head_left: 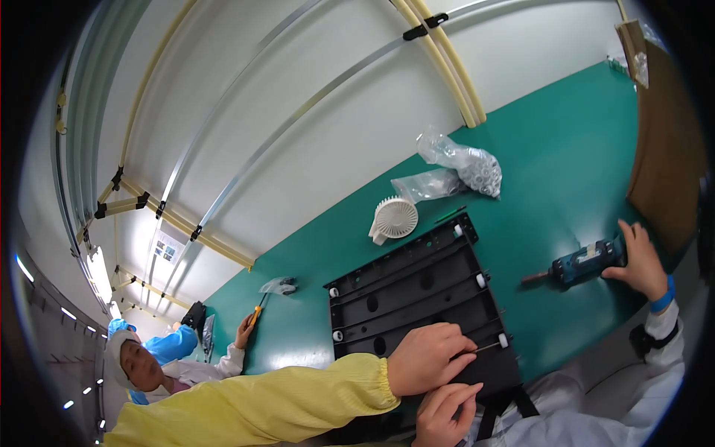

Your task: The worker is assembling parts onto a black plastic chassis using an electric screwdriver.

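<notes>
My right hand point(642, 262), at the right with a blue wristband, is around the rear of a teal electric screwdriver point(585, 264), thumb on the near side and fingers on the far side. The driver's bit points left. My left hand point(445, 417) is low in the middle with fingers bent and tips together by the near part of a black panel point(406, 294); whatever it pinches is hidden. Just above it, a co-worker's hand point(428, 361) in a yellow sleeve holds a thin metal rod point(488, 346) beside a white roller point(503, 340) on the panel's right edge.
The green table point(551, 156) carries a small white fan point(395, 217) and a clear bag of small parts point(477, 170) behind the panel. Brown cardboard point(666, 149) stands at the right. The yellow sleeve point(298, 391) crosses from the left, where another person holds an orange-handled screwdriver point(256, 316).
</notes>
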The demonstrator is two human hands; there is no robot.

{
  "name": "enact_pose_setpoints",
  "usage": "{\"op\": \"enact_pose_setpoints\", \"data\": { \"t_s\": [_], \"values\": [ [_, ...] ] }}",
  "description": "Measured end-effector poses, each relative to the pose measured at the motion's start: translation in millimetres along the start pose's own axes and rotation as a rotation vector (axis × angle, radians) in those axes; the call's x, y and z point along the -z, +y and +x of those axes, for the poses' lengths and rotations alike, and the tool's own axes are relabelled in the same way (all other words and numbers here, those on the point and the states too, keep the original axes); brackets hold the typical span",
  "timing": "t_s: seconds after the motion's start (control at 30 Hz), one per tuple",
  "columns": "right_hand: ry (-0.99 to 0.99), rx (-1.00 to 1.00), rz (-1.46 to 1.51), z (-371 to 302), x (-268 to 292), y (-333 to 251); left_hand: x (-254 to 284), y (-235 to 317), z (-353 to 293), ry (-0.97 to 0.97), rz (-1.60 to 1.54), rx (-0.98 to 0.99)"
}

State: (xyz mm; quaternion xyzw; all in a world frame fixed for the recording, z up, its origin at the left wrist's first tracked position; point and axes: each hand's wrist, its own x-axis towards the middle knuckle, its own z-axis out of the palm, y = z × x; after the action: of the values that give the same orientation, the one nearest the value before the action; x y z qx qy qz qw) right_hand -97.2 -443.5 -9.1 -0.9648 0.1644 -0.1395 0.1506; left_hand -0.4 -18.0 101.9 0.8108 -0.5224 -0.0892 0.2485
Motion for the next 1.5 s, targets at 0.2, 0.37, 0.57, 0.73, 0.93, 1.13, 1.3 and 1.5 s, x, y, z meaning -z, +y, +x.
{"op": "enact_pose_setpoints", "data": {
  "t_s": [0.2, 0.37, 0.57, 0.73, 0.93, 1.13, 1.3, 1.5],
  "values": [
    [0.002, -0.002, 0.245, -1, -17, 16, -5, -4, -5, -0.019, -0.005, 0.043],
    [-0.031, -0.005, 0.43, 3, 3, 3, -9, 1, -7, -0.02, -0.015, 0.055],
    [-0.235, -0.165, 0.947, -8, 31, -12, -10, 0, -7, -0.017, -0.006, 0.061],
    [-0.31, -0.195, 1.049, -17, 44, -14, -8, -1, -5, 0.031, 0.016, 0.0],
    [-0.374, -0.15, 0.991, -13, 41, -19, -18, -8, -7, 0.129, 0.03, -0.045],
    [-0.388, -0.128, 1.023, -10, 40, -28, -26, -13, -11, 0.21, 0.059, -0.166],
    [-0.418, -0.119, 1.016, -10, 41, -21, -31, -14, -10, 0.224, 0.058, -0.193],
    [-0.384, -0.123, 1.041, -6, 45, -25, -27, -11, -12, 0.231, 0.062, -0.177]
  ]
}}
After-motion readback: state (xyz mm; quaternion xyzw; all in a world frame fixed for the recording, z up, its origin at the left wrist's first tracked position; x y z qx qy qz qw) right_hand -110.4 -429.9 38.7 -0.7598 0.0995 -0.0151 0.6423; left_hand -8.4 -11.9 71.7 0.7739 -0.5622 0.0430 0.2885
